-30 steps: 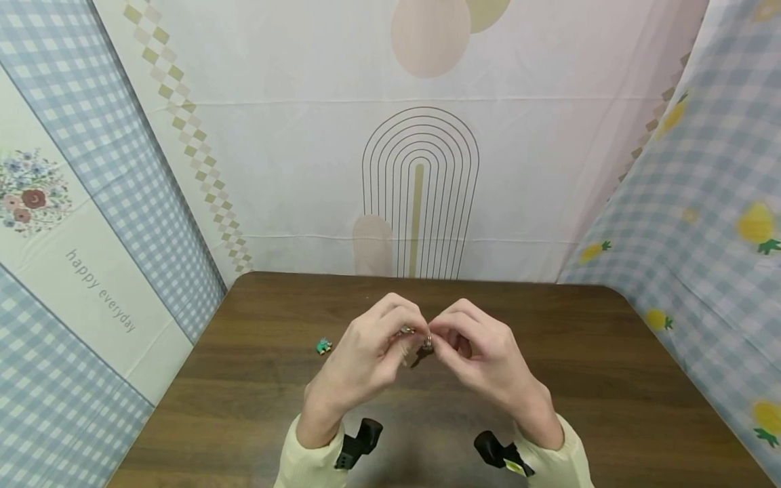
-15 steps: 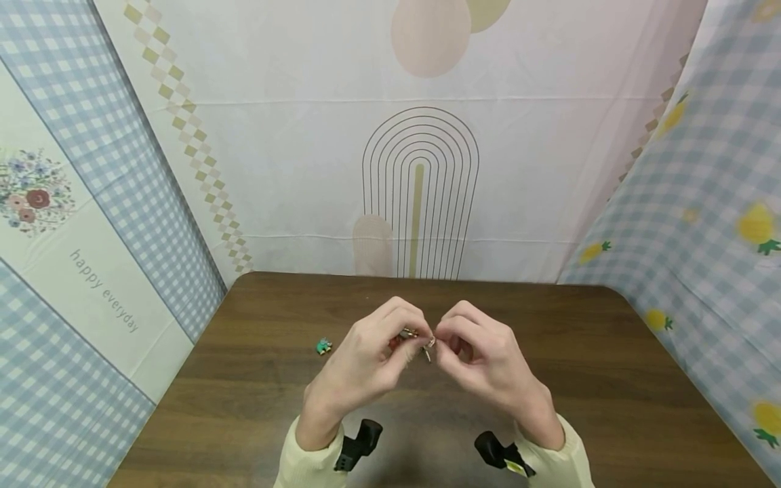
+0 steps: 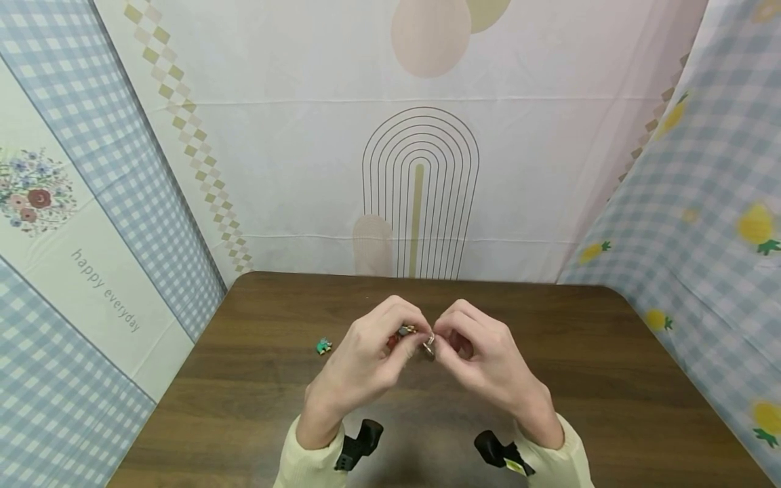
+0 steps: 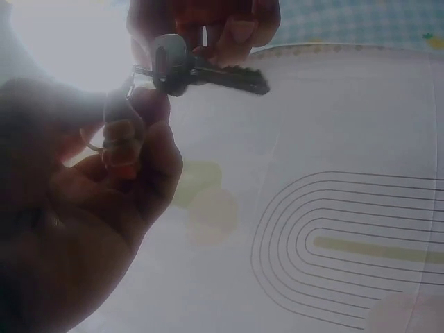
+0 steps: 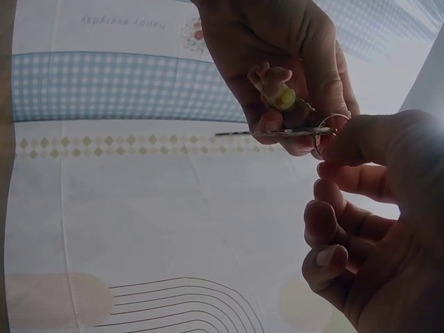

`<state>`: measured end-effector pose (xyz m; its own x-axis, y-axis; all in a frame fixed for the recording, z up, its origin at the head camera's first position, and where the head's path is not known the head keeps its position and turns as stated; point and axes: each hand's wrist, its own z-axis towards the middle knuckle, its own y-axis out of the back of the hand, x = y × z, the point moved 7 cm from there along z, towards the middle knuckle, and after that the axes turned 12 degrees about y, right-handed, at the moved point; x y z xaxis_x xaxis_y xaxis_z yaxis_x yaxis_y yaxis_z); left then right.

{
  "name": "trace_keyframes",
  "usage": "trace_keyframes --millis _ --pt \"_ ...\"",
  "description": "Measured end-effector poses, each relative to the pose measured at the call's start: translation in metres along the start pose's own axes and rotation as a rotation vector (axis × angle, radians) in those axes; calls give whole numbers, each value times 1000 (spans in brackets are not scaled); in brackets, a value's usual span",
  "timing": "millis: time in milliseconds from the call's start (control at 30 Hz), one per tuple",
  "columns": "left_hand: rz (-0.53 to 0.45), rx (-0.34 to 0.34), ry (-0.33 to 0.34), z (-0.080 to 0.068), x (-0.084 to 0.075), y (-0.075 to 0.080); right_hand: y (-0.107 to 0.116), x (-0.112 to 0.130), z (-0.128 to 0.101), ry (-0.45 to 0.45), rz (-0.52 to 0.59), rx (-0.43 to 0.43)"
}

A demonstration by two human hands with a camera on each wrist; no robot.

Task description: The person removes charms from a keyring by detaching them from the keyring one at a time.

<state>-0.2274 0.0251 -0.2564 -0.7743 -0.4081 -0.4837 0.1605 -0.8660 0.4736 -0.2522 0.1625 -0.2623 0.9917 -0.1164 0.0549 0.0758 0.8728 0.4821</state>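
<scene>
The only readable words are "happy everyday", printed in grey script on the cream band of the checked cloth backdrop (image 3: 104,291), well off to the left of the left hand's fingers (image 3: 390,322), and seen upside down in the right wrist view.

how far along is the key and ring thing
Mid-job, it seems. The left hand pinches a small charm, the right hand pinches the key ring, and the key hangs at the ring. Whether it is fully threaded can't be told. A green charm lies untouched on the table.
</scene>
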Motion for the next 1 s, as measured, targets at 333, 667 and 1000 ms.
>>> trace_keyframes --millis 333,667,1000 --pt "18 -7 -12 1 0 -1 1 1 0 30 -10 -26" --pt "5 12 -24 -1 -1 -1 1 1 -1 19 3 -18" --pt "33 11 -19 -1 -2 -2 1 -2 -1 -3 30 11"
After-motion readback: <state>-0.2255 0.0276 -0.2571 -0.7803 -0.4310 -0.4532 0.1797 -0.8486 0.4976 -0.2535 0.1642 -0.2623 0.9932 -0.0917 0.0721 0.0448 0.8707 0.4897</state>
